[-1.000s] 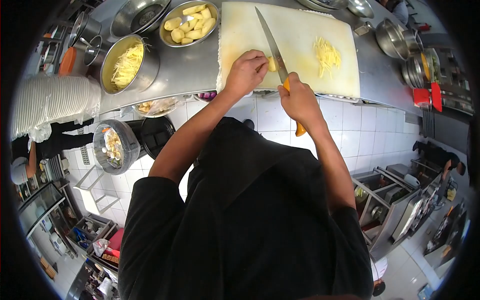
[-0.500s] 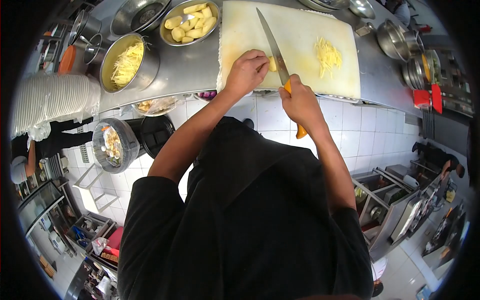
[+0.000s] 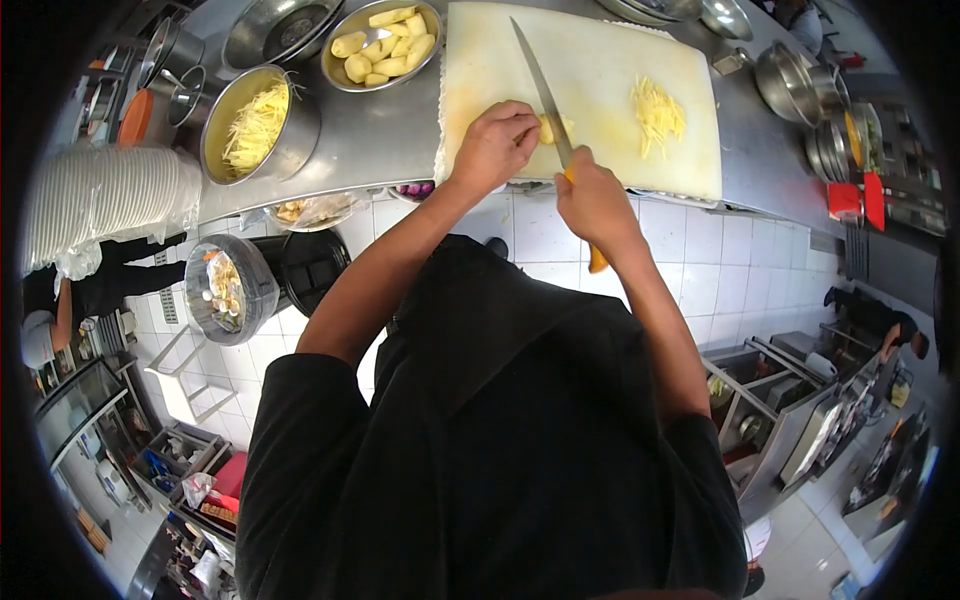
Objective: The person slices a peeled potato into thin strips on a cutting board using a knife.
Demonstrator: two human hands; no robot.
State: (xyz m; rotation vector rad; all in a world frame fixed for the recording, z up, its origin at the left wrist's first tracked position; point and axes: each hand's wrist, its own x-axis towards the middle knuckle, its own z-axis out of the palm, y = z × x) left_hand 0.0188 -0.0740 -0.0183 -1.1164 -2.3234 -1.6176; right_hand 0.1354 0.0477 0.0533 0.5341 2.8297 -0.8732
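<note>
On the white cutting board point(image 3: 600, 60), my left hand point(image 3: 497, 147) has its fingers curled against a yellow potato piece point(image 3: 546, 130), partly hidden by the hand and blade. My right hand point(image 3: 597, 203) is wrapped round the yellow handle of a long knife point(image 3: 543, 90). The blade points up and away, over the potato beside my left fingertips. A pile of thin yellow strips point(image 3: 658, 118) lies on the right part of the board.
Left of the board are a bowl of peeled potatoes point(image 3: 356, 68) and a deep pot of strips point(image 3: 307, 140). Metal bowls point(image 3: 782, 80) and a red object point(image 3: 874, 198) stand at the right. Below the counter is a lined bin point(image 3: 262, 290). Other people appear at both sides.
My right hand and the knife have shifted slightly left, and the blade now lies across the potato piece. My left hand is nearly still.
</note>
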